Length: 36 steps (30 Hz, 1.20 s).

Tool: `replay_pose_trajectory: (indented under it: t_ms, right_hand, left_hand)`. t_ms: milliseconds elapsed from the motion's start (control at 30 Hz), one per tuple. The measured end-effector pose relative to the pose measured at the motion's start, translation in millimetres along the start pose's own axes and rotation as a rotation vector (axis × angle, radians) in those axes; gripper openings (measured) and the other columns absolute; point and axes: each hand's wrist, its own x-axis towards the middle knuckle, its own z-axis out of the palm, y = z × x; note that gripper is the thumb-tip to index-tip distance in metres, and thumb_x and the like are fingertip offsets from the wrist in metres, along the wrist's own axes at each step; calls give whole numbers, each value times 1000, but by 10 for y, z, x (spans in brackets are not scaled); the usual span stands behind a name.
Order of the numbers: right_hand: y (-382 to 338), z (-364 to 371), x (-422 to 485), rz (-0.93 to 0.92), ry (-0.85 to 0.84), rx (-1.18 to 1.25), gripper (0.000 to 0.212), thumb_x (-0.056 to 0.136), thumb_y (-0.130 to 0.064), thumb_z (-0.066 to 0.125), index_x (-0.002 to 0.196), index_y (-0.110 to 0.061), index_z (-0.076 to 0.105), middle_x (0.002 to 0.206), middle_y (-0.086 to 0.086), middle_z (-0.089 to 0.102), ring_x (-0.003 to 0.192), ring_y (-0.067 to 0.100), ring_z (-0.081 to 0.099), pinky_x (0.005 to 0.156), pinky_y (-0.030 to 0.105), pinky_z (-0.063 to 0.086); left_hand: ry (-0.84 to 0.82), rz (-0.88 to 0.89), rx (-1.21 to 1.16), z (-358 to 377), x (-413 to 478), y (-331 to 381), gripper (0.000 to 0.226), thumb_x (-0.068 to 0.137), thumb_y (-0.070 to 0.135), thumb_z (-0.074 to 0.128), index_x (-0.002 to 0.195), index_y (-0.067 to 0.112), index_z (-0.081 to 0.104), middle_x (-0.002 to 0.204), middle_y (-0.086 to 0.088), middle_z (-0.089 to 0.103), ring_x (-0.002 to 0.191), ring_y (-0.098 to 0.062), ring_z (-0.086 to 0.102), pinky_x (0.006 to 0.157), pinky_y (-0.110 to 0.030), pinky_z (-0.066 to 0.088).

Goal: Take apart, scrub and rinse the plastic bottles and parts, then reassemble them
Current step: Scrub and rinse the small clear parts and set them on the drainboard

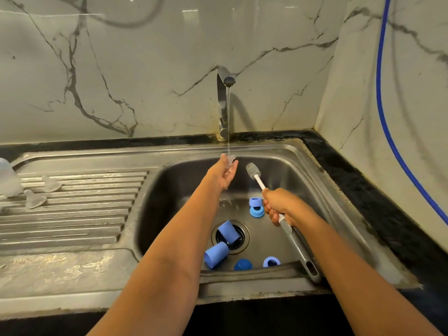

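**Now: Clear Part Under Running Water, Brush Held Aside**

The steel sink [169,190] lies below both hands, set in a dark tabletop [363,180]. Its ribbed drainboard [84,214] extends well out to the left of the left hand. The tap [222,105] stands beyond the left hand, and its water stream [228,122] falls onto that hand.

The left hand [225,174] is turned palm up, thumb and fingers closed around a small clear part [230,161] directly in the stream. The right hand [278,207] is closed around the bottle brush [300,251], gripping it where the white shaft meets the grey handle. The bristle head points up, just right of the left hand and out of the water.

A clear bottle [7,178] stands at the far left of the drainboard, with two clear nipples [52,184] beside it.

In the basin, nearer than the left hand, two blue caps [215,254] lie tipped, one across the drain [242,241]. A blue dome [243,265] and a blue ring [271,261] lie under the right forearm. Two stacked blue rings [256,207] sit just left of the right hand.
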Motion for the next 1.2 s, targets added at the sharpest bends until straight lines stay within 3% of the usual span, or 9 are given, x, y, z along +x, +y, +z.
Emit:
replay_pose_trajectory:
  t_ms: [67,167,233,400,500,767,967,1100,1200]
  right_hand:
    - [-5,-4,-25,-18,7,-20,42,100,-26,35,62,-13,47,51,0,38,34,7,25,35,13,23]
    - [-14,-18,-71,-61,41,-45,41,100,-28,36,64,-12,48,49,0,40,38,8,27,39,17,24]
    - [-25,-30,-109,-108,68,-58,39,100,-29,37,66,-11,48,47,-1,42,37,9,29,40,19,24]
    - [-55,-35,-195,-185,52,-105,33,99,-30,37,76,-10,49,57,2,44,34,7,31,37,18,26]
    - [-54,-8,-209,-186,38,-149,34,100,-32,36,76,-11,49,59,3,44,38,8,31,38,18,27]
    - [-5,33,-264,-201,36,-225,37,99,-32,36,76,-8,53,55,3,44,41,12,30,39,19,27]
    - [94,176,-315,-215,-1,-426,38,99,-37,33,81,-9,51,64,7,49,45,15,36,43,24,33]
    - [92,188,-343,-223,3,-436,38,99,-39,34,77,-12,48,60,5,47,44,15,36,42,24,33]
    - [76,172,-375,-241,-18,-406,39,100,-39,34,77,-12,49,57,3,46,41,12,34,39,21,31]
  left_hand:
    - [-25,13,-74,30,-57,33,35,92,10,62,122,-6,55,101,-17,63,92,-21,66,67,-26,58]
    - [-32,71,-22,66,-102,89,30,91,2,61,119,-7,56,99,-17,65,100,-22,65,88,-28,55]
    - [-16,122,61,85,-135,100,20,91,-2,60,111,-3,57,100,-16,64,99,-21,64,93,-28,53]
    - [54,295,279,52,-147,18,8,90,3,64,96,5,59,90,-11,65,80,-15,66,75,-23,58]
    - [56,352,399,43,-248,-78,9,92,4,61,89,12,61,87,-9,67,81,-16,65,75,-24,58]
    - [90,332,515,-107,-470,-212,7,92,2,61,90,8,64,73,-8,64,57,-12,56,54,-19,51]
    - [250,368,416,-189,-548,-73,9,90,10,66,81,12,65,74,-8,66,64,-14,57,69,-27,55]
    - [253,295,442,-246,-581,-183,12,95,6,58,84,5,62,72,-9,62,55,-12,53,53,-20,50]
    - [212,286,473,-280,-634,-252,15,95,2,56,81,2,62,69,-10,62,57,-14,54,60,-24,50]
